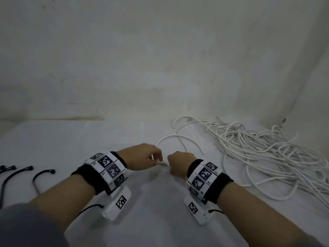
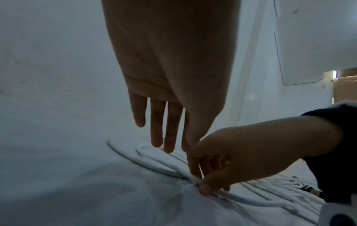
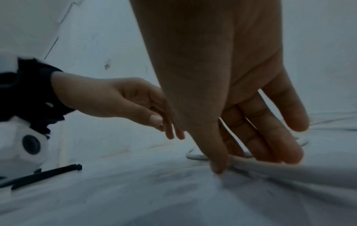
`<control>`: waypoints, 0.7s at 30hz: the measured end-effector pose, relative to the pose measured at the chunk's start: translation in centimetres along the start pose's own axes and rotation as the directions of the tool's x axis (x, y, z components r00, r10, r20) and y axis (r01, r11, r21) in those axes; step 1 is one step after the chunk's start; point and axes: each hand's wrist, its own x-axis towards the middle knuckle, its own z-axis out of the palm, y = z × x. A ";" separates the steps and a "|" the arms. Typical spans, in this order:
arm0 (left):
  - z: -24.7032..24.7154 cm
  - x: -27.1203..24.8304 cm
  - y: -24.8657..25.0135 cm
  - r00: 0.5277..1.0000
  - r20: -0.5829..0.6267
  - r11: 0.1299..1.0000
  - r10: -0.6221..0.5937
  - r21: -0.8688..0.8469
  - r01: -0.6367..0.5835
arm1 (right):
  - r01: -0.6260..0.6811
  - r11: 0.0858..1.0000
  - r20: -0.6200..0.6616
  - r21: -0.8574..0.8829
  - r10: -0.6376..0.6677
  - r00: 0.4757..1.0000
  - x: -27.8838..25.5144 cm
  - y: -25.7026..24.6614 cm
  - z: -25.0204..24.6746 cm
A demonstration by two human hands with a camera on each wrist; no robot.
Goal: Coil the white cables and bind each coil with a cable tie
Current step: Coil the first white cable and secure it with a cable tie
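A white cloth [image 1: 146, 220] covers the work surface, and everything can be placed from the big tangle of white cables [image 1: 267, 154] heaped on it. Just beside the tangle, toward the person, a single white cable [image 1: 178, 137] arcs out in an open loop, its free end lying apart. At the near foot of that loop the two hands meet. The right hand [image 1: 179, 164] pinches the cable between thumb and fingers and presses it onto the cloth, which puckers under the thumb in the right wrist view. The left hand [image 1: 142, 156] sits touching it on the side away from the tangle; its fingers hang fairly straight over the loop, while thumb and forefinger are closed together, though whether they grip the cable cannot be told. Well apart from the tangle, beyond the left arm, lie several black cable ties [image 1: 41, 177], untouched.

The step in hand looks like starting the first coil. The next move probably calls for one hand to anchor the loop while the other draws more cable round.
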 end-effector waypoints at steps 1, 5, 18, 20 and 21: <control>0.2 0.6 -0.1 1.000 0.013 1.000 -0.004 0.001 0.004 | -0.003 1.000 0.009 0.023 0.003 1.000 0.2 0.1 0.2; 1.2 2.4 -0.5 0.999 0.002 0.998 0.036 0.057 -0.036 | 0.038 0.992 0.053 0.119 -0.045 0.998 0.8 0.9 0.5; -1.6 3.0 -1.4 0.943 -0.287 0.984 0.169 0.108 -0.143 | 0.221 0.894 -0.351 0.391 -0.078 0.933 -4.2 4.7 -4.2; -2.8 2.4 -1.8 0.940 -0.314 0.991 0.133 0.020 -0.134 | 0.260 0.873 -0.435 0.412 -0.062 0.898 -5.4 5.8 -5.2; -3.3 1.9 -2.0 0.939 -0.325 0.992 0.108 -0.022 -0.122 | 0.277 0.867 -0.478 0.414 -0.052 0.877 -6.1 6.4 -5.7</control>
